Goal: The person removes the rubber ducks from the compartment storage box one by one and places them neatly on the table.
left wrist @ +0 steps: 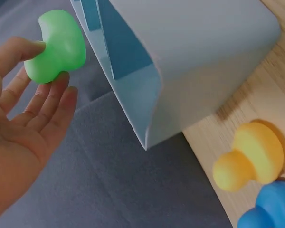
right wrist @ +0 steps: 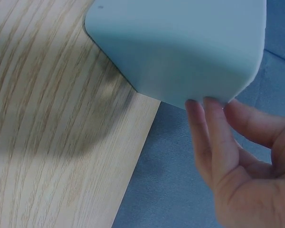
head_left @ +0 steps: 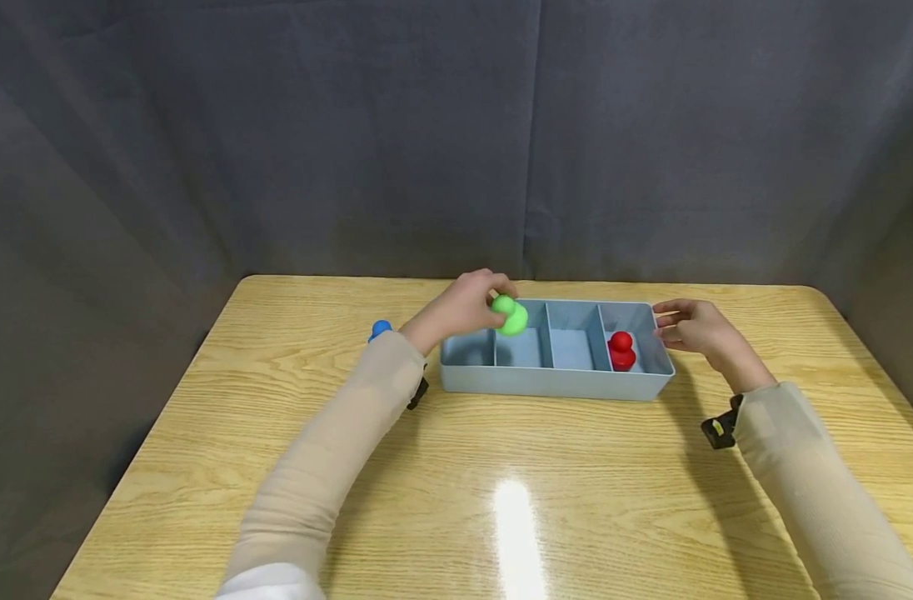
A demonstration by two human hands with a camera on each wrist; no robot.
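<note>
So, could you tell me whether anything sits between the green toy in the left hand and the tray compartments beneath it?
Nothing visible does. The left hand pinches the green toy above the tray; the two compartments under it look open and bare. The red toy sits in the far right compartment.

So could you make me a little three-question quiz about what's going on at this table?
1. True or false: the left hand holds the green toy above the tray.
2. Which compartment holds the red toy? A far left, B far right.
3. Fill in: the right hand touches the tray's ____ end.
4. No fourth; stop here.

Key: 1 true. 2 B. 3 right.
</note>
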